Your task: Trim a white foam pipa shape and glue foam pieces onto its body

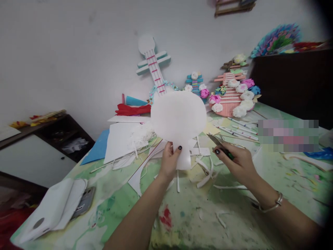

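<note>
My left hand (170,160) is closed on the narrow stem of a white cut-out (178,116), a round foam or card shape held upright above the table. My right hand (238,160) grips scissors (218,142) with green handles, blades pointing left toward the cut-out but apart from it. White offcut strips (205,172) lie on the paint-stained green table (234,215) under both hands.
White sheets (122,140) and a blue sheet (97,147) lie at left. A phone in a white case (65,205) rests near the left edge. Decorated paper instrument models (232,93), paper flowers and pens (240,130) stand at the back against the wall.
</note>
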Demonstrator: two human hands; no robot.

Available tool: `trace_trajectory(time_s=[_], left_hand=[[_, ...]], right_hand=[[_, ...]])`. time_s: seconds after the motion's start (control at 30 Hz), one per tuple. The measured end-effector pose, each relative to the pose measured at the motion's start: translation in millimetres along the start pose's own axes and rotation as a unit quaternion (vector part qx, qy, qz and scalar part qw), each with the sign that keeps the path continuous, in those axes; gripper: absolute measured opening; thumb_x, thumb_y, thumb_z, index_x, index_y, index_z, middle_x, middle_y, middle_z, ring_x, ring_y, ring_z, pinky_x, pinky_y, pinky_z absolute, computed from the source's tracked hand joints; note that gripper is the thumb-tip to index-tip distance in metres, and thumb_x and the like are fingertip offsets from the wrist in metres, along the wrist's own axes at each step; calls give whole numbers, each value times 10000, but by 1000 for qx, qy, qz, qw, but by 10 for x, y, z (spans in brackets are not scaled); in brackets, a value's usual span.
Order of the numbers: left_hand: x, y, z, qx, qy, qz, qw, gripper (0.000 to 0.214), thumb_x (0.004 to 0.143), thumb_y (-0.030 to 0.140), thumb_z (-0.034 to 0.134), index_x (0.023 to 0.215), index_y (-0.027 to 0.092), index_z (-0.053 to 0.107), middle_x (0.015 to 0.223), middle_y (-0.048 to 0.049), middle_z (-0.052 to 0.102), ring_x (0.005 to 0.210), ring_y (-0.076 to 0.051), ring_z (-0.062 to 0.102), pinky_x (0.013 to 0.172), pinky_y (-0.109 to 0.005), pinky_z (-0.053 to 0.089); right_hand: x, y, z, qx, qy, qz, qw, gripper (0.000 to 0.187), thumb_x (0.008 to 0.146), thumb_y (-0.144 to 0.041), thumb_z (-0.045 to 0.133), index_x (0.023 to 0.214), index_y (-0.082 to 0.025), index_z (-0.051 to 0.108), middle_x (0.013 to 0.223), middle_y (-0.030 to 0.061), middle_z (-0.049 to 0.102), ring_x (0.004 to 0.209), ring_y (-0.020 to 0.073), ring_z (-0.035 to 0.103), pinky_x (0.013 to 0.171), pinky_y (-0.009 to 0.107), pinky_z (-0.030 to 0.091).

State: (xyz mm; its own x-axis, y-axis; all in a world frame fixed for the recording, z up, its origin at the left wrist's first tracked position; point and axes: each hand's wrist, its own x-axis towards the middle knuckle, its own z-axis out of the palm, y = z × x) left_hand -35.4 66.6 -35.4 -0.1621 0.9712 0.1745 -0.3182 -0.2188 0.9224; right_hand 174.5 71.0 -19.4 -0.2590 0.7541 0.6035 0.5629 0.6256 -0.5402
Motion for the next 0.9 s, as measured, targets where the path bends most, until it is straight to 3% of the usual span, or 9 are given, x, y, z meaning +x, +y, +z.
trace_trajectory(time_s=[0.13, 0.3, 0.5, 0.63, 0.9], left_hand=[[-16, 29, 15, -20, 13, -6, 1000, 273, 755, 284, 642, 980, 196, 515, 1121, -67, 601, 1001, -153, 576, 876, -265, 443], [-47, 62, 33, -59, 14, -17, 998, 299, 756, 321, 648, 983, 206, 490, 1087, -52, 624, 939, -153, 610, 841, -275, 471], [-99, 53, 103, -72, 63, -26, 995, 342, 778, 368, 620, 1076, 224, 532, 1207, -61, 583, 1053, -174, 571, 870, -266, 453], [-141, 10, 162, -84, 114, -43, 989, 403, 760, 474, 609, 1025, 179, 536, 1095, -76, 636, 996, -189, 593, 839, -285, 460], [-197, 7, 216, -107, 111, -106, 982, 461, 723, 599, 581, 887, 173, 520, 657, 1, 614, 646, -138, 603, 577, -221, 430]], right_hand=[[4, -34, -30, 38, -9, 8, 999, 320, 914, -401, 404, 794, -178, 599, 597, -4, 532, 540, 123, 497, 528, 250, 356], [-10, -47, -14, 37, -14, -22, 999, 304, 921, -380, 393, 823, -180, 600, 672, 15, 583, 603, 135, 537, 568, 254, 374], [-96, -165, 139, 26, -96, -76, 992, 310, 947, -312, 308, 911, -182, 587, 843, 59, 597, 757, 165, 545, 659, 286, 382], [-152, -303, 242, 1, -159, -108, 981, 282, 942, -298, 319, 903, -173, 568, 808, 67, 564, 732, 171, 506, 638, 292, 368], [-176, -377, 262, -15, -146, -168, 975, 243, 933, -279, 324, 903, -164, 536, 836, 77, 530, 724, 174, 453, 613, 292, 328]])
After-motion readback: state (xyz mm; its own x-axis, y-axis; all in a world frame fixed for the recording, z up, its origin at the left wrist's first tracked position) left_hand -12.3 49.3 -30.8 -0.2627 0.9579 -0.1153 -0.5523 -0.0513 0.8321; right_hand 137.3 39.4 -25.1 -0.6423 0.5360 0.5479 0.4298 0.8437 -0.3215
